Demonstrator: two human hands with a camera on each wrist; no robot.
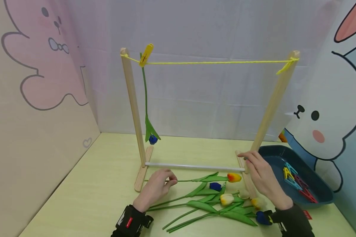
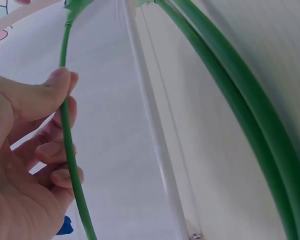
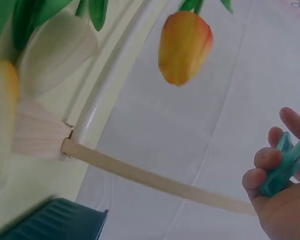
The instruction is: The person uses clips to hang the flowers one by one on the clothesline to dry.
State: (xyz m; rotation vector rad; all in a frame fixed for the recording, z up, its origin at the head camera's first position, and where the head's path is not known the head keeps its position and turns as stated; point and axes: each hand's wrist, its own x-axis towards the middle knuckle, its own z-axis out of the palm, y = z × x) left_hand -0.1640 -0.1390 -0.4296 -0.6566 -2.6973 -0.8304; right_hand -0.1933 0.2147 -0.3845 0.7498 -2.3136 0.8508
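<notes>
My left hand point(image 1: 156, 187) pinches the green stem of an orange-yellow tulip point(image 1: 234, 177) between thumb and forefinger. In the left wrist view that stem point(image 2: 71, 150) runs past the other loosely bent fingers. My right hand point(image 1: 262, 179), by the foot of the right post, holds a teal clothespin point(image 3: 285, 167) in its curled fingers; the head view hides this clip. A blue tulip point(image 1: 152, 139) hangs head down from a yellow string point(image 1: 210, 62), held by a yellow clothespin point(image 1: 146, 55) near the left post.
Several tulips, white, blue and yellow point(image 1: 226, 199), lie on the table in front. Wooden posts point(image 1: 132, 105) and a white bottom rod point(image 1: 192, 166) form the frame. At right, a dark blue tray point(image 1: 287, 149) holds blue, yellow and red clothespins point(image 1: 298, 184).
</notes>
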